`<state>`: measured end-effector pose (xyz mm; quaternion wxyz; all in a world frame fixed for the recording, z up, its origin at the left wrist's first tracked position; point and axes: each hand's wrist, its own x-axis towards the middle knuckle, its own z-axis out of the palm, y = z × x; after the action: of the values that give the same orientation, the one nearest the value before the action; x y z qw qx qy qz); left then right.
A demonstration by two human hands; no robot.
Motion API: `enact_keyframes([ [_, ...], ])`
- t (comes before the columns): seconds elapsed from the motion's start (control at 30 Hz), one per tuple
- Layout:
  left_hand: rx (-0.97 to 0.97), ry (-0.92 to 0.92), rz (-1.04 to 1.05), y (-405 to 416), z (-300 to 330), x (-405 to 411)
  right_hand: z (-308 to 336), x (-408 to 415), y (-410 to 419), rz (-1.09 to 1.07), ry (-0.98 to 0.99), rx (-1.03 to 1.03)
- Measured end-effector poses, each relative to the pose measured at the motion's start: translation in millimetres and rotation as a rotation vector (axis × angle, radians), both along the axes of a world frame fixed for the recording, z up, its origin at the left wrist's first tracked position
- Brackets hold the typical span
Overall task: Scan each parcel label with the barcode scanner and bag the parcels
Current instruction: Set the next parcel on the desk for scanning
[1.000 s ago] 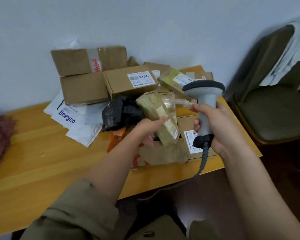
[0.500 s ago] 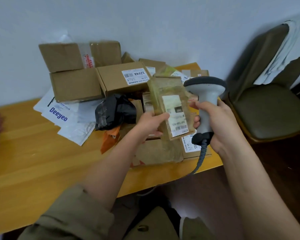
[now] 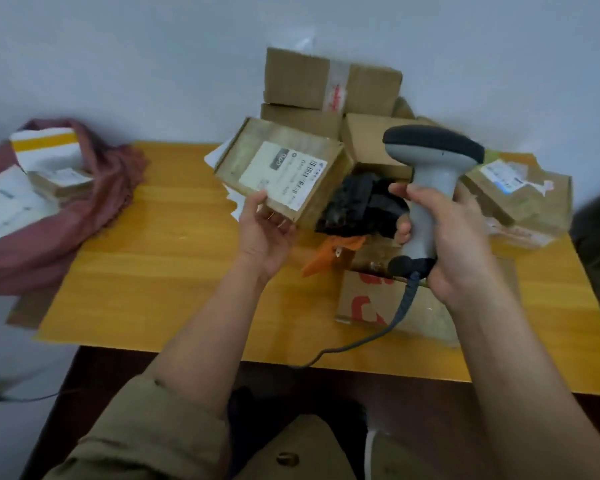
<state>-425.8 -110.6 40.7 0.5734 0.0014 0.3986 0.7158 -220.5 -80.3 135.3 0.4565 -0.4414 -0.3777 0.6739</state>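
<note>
My left hand (image 3: 265, 230) grips the lower edge of a small brown parcel (image 3: 284, 168) and holds it above the wooden table (image 3: 153, 271), its white barcode label facing up. My right hand (image 3: 454, 237) grips the handle of a grey barcode scanner (image 3: 432, 157) just right of the parcel, its dark head at the top. The scanner's cable trails down over the table's front edge. A dark red cloth bag (image 3: 94, 188) lies open at the table's left end with several labelled parcels (image 3: 49, 168) inside.
A heap of brown cardboard boxes (image 3: 329, 81) stands at the back against the wall. A black plastic parcel (image 3: 357, 202) and an orange one (image 3: 329, 251) lie in the heap's middle. More taped parcels (image 3: 520, 192) sit at the right edge.
The view has swung left, bringing the red bag into sight. My left hand has carried the small parcel leftward and tilted it flatter, away from the scanner. The right hand holds the scanner as before.
</note>
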Motion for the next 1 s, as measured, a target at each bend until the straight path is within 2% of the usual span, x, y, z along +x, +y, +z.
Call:
enact_keyframes([
  [0.27,-0.239,-0.338,0.343,-79.3,-51.5,-133.0,-3.9,-148.0,-50.9,0.092,-0.072,0.017],
  [0.37,-0.282,-0.399,0.414,-110.5,-68.4,-192.3,-16.7,-209.5,-73.8,0.125,-0.11,-0.011],
  [0.43,-0.362,-0.378,0.359,-126.3,-74.7,-225.7,-25.2,-244.0,-88.3,0.141,-0.114,-0.043],
  [0.53,-0.495,-0.266,0.123,-136.9,-79.1,-258.6,-35.8,-280.5,-106.2,0.158,-0.135,-0.084],
  [0.6,-0.559,-0.117,-0.067,-137.2,-78.5,-271.8,-41.4,-297.2,-111.4,0.176,-0.16,-0.098],
  [0.63,-0.618,0.023,-0.15,-137.3,-79.7,-277.5,-44.0,-304.3,-111.5,0.182,-0.173,-0.105],
  [0.67,-0.691,0.234,-0.206,-138.3,-83.3,-283.4,-46.3,-311.0,-109.9,0.182,-0.185,-0.112],
  [0.77,-0.817,1.102,-0.316,-147.4,-99.9,-311.7,-53.0,-331.4,-99.2,0.18,-0.218,-0.129],
  [0.8,-0.833,1.323,-0.398,-153.3,-103.9,-322.8,-55.7,-339.1,-95.4,0.186,-0.225,-0.134],
  [0.83,-0.868,1.466,-0.511,-158.9,-108.1,-334.0,-58.8,-347.3,-91.3,0.195,-0.228,-0.14],
  [0.9,-0.962,1.532,-0.755,-170.3,-114.8,-353.6,-66.7,-364.4,-83.3,0.234,-0.235,-0.159],
  [1.0,-0.976,1.587,-0.898,-185.1,-126.2,-368.5,-78.5,-389.5,-70.1,0.324,-0.264,-0.205],
])
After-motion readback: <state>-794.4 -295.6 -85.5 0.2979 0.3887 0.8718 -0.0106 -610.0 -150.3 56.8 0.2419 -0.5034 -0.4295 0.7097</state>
